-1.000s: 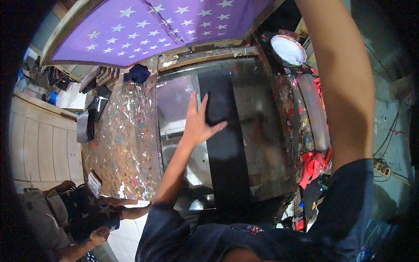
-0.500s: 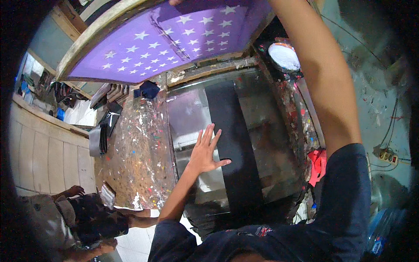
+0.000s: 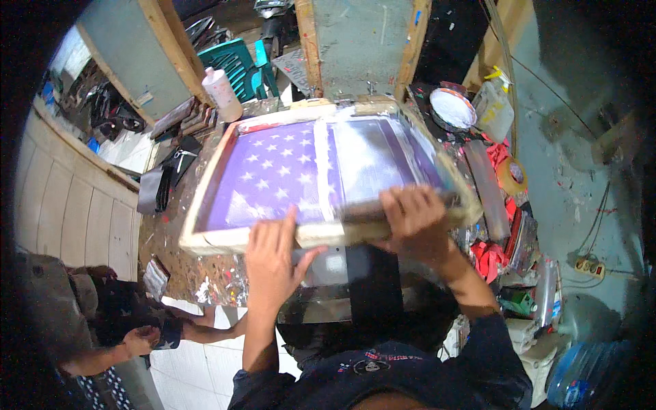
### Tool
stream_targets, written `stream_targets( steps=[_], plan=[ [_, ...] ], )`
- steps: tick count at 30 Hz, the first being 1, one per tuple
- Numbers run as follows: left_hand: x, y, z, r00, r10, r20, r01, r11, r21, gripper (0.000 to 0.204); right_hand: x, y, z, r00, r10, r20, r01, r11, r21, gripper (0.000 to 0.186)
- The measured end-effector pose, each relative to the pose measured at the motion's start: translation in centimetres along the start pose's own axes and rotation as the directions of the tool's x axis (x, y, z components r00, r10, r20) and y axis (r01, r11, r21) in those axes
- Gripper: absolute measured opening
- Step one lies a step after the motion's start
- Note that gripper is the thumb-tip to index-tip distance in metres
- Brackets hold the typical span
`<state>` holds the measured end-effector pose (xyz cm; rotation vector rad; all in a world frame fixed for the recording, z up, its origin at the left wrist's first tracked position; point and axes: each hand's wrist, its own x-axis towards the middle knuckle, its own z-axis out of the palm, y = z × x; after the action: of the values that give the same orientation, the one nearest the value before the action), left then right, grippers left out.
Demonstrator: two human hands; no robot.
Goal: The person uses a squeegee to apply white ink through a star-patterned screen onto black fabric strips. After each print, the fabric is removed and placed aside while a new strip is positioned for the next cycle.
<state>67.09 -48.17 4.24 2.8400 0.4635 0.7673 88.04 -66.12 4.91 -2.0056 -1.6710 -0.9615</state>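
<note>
A wooden screen printing frame with purple mesh and white stars lies tilted low above the work table. White ink runs in a band across its mesh. My left hand grips the near rail, fingers over the top and thumb apart below. Further right, my right hand is closed over the same rail, slightly blurred. Under its fingers, a dark squeegee rests along the inner near edge. Below the frame, a black fabric strip shows at the front; the rest of it is hidden.
A white ink tub and a spray bottle stand at the back right. Brown tape and red cloth lie on the right. A squeeze bottle is back left. Another person is at the left.
The raised frame has come down over the black fabric. My left hand has left the fabric for the near rail, and my right arm has lowered from overhead to the rail.
</note>
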Motion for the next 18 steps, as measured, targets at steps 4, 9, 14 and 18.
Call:
stream_targets(
  steps=[4, 9, 14, 18],
  plan=[
    [-4.5, -1.0, 5.3, 0.999, 0.045, 0.019, -0.043, 0.995, -0.089, 0.075, -3.1, -1.6, 2.9, 0.968, 0.02, 0.251, -0.05, 0.992, 0.113, 0.055],
    [-8.4, -2.6, 10.9, 0.998, 0.023, -0.061, -0.033, 0.985, -0.17, 0.072, -2.6, 0.7, 6.4, 0.872, -0.017, 0.489, -0.111, 0.967, 0.231, 0.028],
    [-8.6, -3.2, 11.2, 0.998, 0.039, -0.057, -0.048, 0.986, -0.161, 0.067, -4.4, -0.6, 4.9, 0.779, -0.022, 0.627, -0.213, 0.93, 0.298, 0.042],
    [-8.1, -2.9, 10.3, 0.994, 0.065, -0.084, -0.077, 0.986, -0.15, 0.065, -3.7, -1.0, 6.2, 0.853, -0.048, 0.52, -0.081, 0.971, 0.224, 0.031]
  ],
)
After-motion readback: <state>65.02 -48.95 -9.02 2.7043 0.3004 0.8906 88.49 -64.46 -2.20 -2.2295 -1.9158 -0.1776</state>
